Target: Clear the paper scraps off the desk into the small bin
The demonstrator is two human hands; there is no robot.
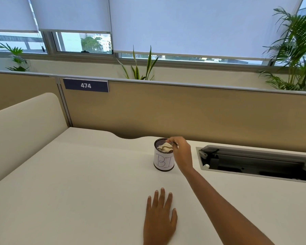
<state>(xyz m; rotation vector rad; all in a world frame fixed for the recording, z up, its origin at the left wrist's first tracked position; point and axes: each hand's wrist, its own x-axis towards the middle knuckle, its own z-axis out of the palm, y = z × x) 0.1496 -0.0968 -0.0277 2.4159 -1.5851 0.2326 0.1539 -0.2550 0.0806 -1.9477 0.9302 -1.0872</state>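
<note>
The crumpled paper (165, 148) was lodged in the small bin (163, 163), directly beneath the right hand (182, 153). Whether it was perhaps pinched could not be told. The left hand (160, 220) was laid flat and relaxed, farther away.

Open desk (78, 183) left of the bin (163, 162); 1 cable hatch (254, 162) (lid raised) gapes to its right.

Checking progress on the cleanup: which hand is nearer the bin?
Right. The right hand is at the rim of the bin; the left hand lies flat on the desk, short of it.
</note>
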